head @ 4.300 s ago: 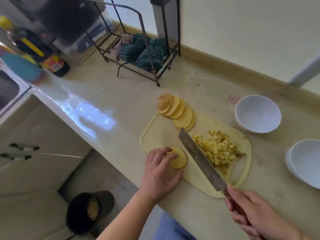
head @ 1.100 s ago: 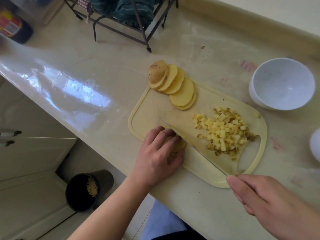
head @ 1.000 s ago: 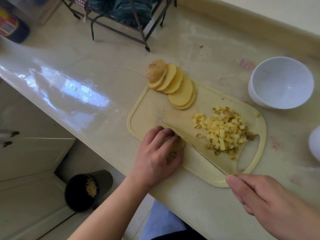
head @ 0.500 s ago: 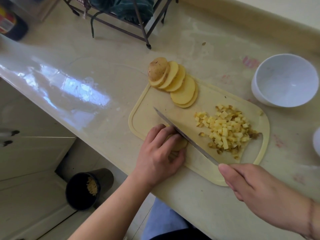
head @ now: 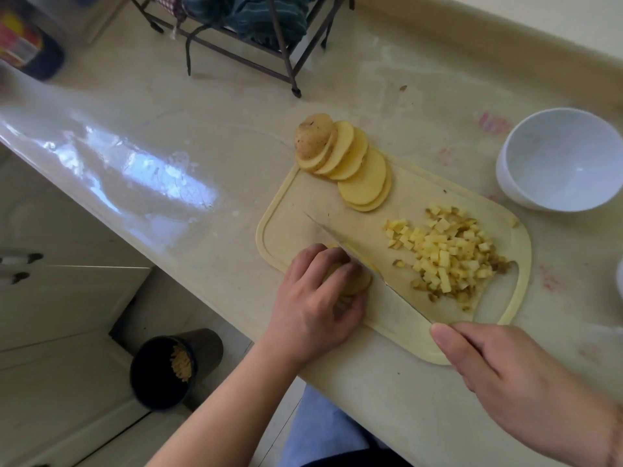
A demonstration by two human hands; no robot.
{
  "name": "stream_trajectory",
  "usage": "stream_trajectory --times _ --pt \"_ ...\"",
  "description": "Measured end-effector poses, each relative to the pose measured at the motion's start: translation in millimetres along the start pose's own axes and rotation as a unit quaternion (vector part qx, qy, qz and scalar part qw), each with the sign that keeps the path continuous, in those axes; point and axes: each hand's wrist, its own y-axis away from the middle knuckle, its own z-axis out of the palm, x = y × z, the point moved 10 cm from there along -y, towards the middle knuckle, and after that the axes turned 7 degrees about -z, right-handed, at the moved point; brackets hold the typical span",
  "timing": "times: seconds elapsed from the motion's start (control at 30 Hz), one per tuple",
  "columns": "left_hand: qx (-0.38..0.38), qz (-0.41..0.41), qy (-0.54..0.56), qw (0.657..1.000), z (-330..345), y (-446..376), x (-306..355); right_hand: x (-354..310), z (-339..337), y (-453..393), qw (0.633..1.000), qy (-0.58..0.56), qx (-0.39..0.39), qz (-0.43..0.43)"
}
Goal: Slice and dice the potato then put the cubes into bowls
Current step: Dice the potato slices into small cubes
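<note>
Cutting a potato slice into strips, mid-board

Left hand [head: 317, 298]: fingers [head: 337, 267] curled, clamped down on a small stack of potato slices [head: 359, 283] at the board's 7 o'clock corner. Knuckles sit just beside the blade. Right hand [head: 505, 372]: wrapped round the knife [head: 371, 267] handle at 5 o'clock, forefinger laid forward toward the blade; handle itself hidden in the grip.

Blade runs on a diagonal from 5 toward 10 o'clock, edge down on the right side of the held slices.

Judgement on doing this cut well: keep fingertips tucked behind the knuckles, let the flat of the blade ride the knuckles, step the hand back evenly so strips match the cubes already made. Risk: the stack may slide, so press flat.

Cutting board [head: 293, 203]: pale yellow, handle slot at 4 o'clock, lying on the beige table [head: 371, 106].

Fanned slices [head: 350, 163] at 12 o'clock, skin-on end piece leading, flesh pale yellow, uncut.

Diced cubes [head: 445, 254] heaped at 3 o'clock, small, some with brown skin.

White bowl [head: 556, 160] off-board at 2 o'clock, with no cubes in it.
</note>
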Motion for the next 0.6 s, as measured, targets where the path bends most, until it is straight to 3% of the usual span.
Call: stream_trajectory --times 0.6 --pt "-0.004 -0.008 -0.006 1.000 -1.2 8.3 -2.7 -2.0 4.4 9.4 0.998 -0.042 -0.043 0.026"
